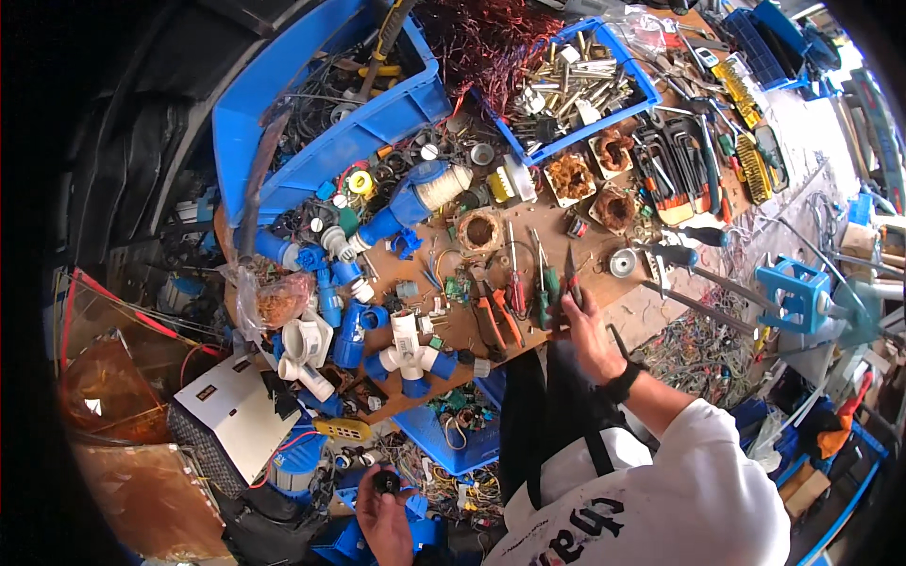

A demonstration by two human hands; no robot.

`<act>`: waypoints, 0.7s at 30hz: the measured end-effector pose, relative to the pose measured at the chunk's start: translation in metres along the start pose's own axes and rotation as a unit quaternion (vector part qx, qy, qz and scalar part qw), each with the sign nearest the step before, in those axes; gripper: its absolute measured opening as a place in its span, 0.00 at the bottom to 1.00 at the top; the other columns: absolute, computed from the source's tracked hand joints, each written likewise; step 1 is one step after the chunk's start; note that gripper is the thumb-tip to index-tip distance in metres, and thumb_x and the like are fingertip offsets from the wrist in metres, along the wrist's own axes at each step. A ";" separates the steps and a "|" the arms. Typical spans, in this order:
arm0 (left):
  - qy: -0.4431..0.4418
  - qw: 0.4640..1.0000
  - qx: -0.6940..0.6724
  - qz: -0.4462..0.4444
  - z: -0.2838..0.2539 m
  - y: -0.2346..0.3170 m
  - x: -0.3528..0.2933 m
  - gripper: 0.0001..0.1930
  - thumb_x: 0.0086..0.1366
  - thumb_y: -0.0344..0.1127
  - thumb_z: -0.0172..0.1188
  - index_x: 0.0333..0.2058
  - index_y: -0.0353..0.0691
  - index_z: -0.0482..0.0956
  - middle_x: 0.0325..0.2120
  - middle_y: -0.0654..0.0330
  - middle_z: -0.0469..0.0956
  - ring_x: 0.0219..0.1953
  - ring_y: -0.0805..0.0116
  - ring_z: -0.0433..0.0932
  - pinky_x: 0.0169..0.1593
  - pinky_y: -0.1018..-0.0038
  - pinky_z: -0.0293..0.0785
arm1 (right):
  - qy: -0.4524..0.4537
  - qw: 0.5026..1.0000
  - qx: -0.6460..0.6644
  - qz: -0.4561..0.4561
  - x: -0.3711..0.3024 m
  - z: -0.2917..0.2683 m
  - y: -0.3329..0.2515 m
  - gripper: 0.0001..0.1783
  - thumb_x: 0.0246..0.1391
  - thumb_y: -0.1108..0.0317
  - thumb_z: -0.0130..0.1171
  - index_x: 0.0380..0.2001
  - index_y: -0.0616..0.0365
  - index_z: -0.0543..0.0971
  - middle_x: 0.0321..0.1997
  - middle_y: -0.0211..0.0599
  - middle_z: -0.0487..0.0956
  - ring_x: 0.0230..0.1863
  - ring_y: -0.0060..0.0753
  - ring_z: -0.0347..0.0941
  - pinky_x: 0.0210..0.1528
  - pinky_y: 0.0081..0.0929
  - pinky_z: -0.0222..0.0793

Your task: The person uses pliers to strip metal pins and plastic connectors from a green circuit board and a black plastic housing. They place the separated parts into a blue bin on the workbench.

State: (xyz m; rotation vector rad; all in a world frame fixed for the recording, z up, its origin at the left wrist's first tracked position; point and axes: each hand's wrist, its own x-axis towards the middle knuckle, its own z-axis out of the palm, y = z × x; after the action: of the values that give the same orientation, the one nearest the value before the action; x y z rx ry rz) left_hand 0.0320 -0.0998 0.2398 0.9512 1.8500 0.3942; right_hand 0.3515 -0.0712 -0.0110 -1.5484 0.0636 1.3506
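Note:
My right hand (593, 341) is at the front edge of the workbench, its fingers closed around a red-and-black-handled tool (572, 281) with a dark pointed tip. Just left of it lie green-handled screwdrivers (545, 292), a red-handled screwdriver (516, 291) and orange-handled pliers (498, 311). Low in the view, below the bench edge, my left hand (382, 521) grips a small round black part (385, 482) between thumb and fingers. The part's exact kind does not show. Blue and white plastic plug fittings (406, 351) rest on the bench between the two hands.
A large blue bin (359, 127) with cables stands at the back left, and a blue crate (651, 90) of metal pins at the back. Copper coils (571, 177) sit behind the tools. A blue tray (425, 451) is under the bench edge, and scrap wires (694, 363) cover the right side.

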 end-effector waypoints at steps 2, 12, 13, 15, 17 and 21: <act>-0.006 0.985 -0.172 0.019 0.003 -0.016 0.005 0.24 0.68 0.38 0.57 0.59 0.36 0.67 0.51 0.51 0.73 0.48 0.61 0.75 0.49 0.64 0.74 | 0.023 0.999 0.027 0.017 -0.027 -0.021 0.013 0.18 0.66 0.63 0.50 0.57 0.51 0.66 0.35 0.31 0.76 0.31 0.25 0.75 0.28 0.28 0.77; -0.096 0.970 -0.211 0.068 0.010 -0.006 0.029 0.24 0.67 0.34 0.55 0.60 0.33 0.66 0.50 0.52 0.72 0.44 0.64 0.76 0.45 0.67 0.78 | 0.057 0.962 0.117 0.238 -0.101 -0.084 0.060 0.12 0.64 0.60 0.51 0.49 0.49 0.68 0.28 0.36 0.76 0.28 0.35 0.76 0.29 0.38 0.77; -0.096 0.971 -0.207 0.067 0.011 -0.001 0.029 0.24 0.67 0.33 0.55 0.60 0.33 0.66 0.50 0.52 0.72 0.44 0.64 0.76 0.45 0.67 0.78 | 0.101 0.985 0.093 0.108 -0.102 -0.086 0.054 0.15 0.64 0.58 0.52 0.50 0.49 0.67 0.29 0.36 0.75 0.27 0.34 0.75 0.28 0.37 0.76; -0.107 0.970 -0.210 0.067 0.008 0.002 0.029 0.24 0.67 0.32 0.54 0.60 0.33 0.65 0.50 0.52 0.72 0.44 0.64 0.76 0.46 0.66 0.78 | 0.234 0.961 0.139 -0.045 -0.105 -0.094 0.028 0.14 0.62 0.58 0.54 0.46 0.49 0.67 0.27 0.34 0.73 0.25 0.31 0.72 0.27 0.35 0.74; -0.112 0.967 -0.217 0.074 0.002 0.003 0.029 0.23 0.67 0.30 0.53 0.60 0.32 0.65 0.51 0.51 0.72 0.43 0.62 0.77 0.47 0.65 0.78 | 0.295 0.943 0.148 -0.051 -0.124 -0.132 0.037 0.12 0.62 0.60 0.54 0.44 0.50 0.67 0.25 0.32 0.72 0.24 0.30 0.71 0.26 0.34 0.73; -0.164 0.958 -0.212 0.101 0.005 0.016 0.033 0.25 0.68 0.31 0.52 0.62 0.32 0.63 0.52 0.51 0.71 0.45 0.64 0.76 0.47 0.67 0.77 | 0.032 0.960 0.137 0.242 -0.212 -0.122 0.037 0.11 0.64 0.66 0.49 0.47 0.54 0.70 0.29 0.38 0.77 0.24 0.35 0.75 0.24 0.33 0.74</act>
State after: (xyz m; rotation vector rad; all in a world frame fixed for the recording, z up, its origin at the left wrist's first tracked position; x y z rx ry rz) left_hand 0.0366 -0.0649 0.2269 0.8487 1.3019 0.6846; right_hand 0.3362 -0.2892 0.1043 -1.3858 0.6806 1.5870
